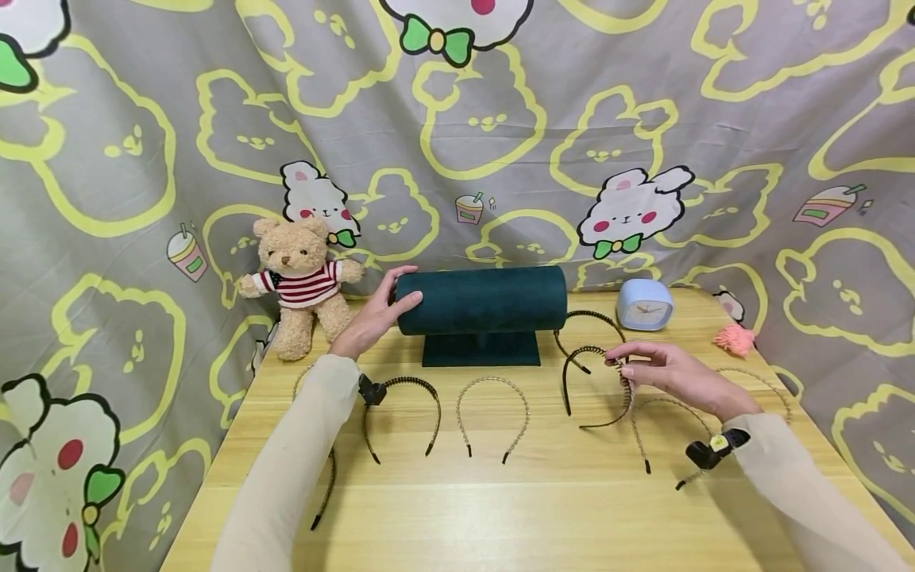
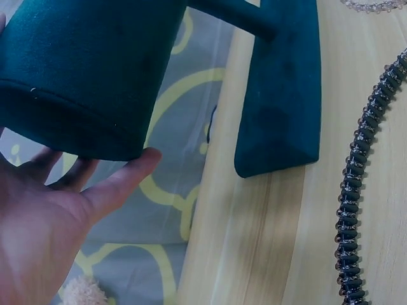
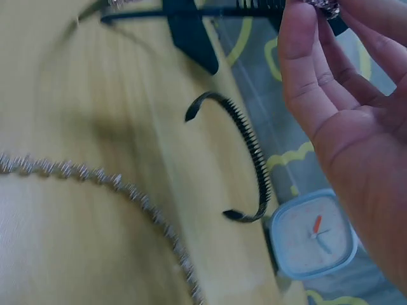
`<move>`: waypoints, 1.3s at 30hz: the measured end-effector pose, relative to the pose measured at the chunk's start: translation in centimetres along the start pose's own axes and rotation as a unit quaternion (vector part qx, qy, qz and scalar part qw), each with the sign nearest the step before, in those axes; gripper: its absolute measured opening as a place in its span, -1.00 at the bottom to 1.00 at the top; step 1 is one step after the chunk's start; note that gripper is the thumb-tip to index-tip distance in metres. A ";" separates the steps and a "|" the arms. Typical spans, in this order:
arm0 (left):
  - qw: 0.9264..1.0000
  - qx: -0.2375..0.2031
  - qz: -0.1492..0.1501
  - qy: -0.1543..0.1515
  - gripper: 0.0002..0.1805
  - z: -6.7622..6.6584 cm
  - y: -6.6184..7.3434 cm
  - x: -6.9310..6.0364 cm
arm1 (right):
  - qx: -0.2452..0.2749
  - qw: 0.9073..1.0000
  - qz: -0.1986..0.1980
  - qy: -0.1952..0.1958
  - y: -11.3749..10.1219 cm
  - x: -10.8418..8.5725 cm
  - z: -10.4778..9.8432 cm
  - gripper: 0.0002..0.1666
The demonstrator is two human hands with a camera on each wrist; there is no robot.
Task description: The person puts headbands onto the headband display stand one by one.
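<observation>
A dark green padded cylinder point(image 1: 482, 300) point(image 2: 82, 70) lies level on its stand point(image 1: 482, 349) point(image 2: 280, 108). My left hand point(image 1: 375, 314) point(image 2: 51, 219) grips its left end, thumb at the front edge and fingers round the end. Right of the cylinder, my right hand point(image 1: 668, 376) point(image 3: 362, 121) pinches a headband point(image 1: 588, 349) point(image 3: 327, 6) between thumb and fingertips, with its two tips pointing toward the left. Whether a second band is in the pinch, I cannot tell. Behind it a black coiled headband point(image 1: 596, 314) point(image 3: 251, 143) lies beside the stand.
Several headbands lie about: a black one point(image 1: 407, 381) left of centre, a clear one point(image 1: 493, 380) in front of the stand, beaded ones point(image 1: 675, 403) at the right. A teddy bear point(image 1: 300, 278) sits back left; a blue clock point(image 1: 645, 305) and pink item point(image 1: 735, 339) are back right.
</observation>
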State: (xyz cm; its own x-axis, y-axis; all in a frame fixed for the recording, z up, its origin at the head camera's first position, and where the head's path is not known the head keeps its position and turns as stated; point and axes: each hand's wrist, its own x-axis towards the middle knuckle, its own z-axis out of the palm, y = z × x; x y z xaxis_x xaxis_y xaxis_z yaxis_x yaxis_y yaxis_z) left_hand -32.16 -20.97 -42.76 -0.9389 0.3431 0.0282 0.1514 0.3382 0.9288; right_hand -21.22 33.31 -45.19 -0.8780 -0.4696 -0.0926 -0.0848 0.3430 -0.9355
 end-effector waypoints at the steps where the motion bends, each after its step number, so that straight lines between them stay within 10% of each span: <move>1: 1.000 0.000 0.000 0.000 -0.30 0.0 0.0 0.0 | -0.001 1.000 -0.005 0.002 -0.2 0.0 -0.1 -0.52; 22: 0.999 -0.003 -0.032 -0.019 -0.26 -0.1 2.4 -0.9 | 0.145 0.982 -0.098 0.065 -3.7 2.4 -1.1 -0.56; 39: 1.000 -0.006 -0.007 -0.002 -0.28 -0.1 0.1 -0.1 | 0.122 0.981 -0.064 0.136 -6.4 6.0 -0.2 -0.43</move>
State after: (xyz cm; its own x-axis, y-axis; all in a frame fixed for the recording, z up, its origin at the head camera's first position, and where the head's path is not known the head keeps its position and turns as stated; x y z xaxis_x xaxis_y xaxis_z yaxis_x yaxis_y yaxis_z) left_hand -32.10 -21.02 -42.64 -0.9394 0.3425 0.0133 0.1345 0.3325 0.9335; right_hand -26.04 28.50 -39.72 -0.9638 -0.2494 0.0945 -0.1165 0.0748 -0.9904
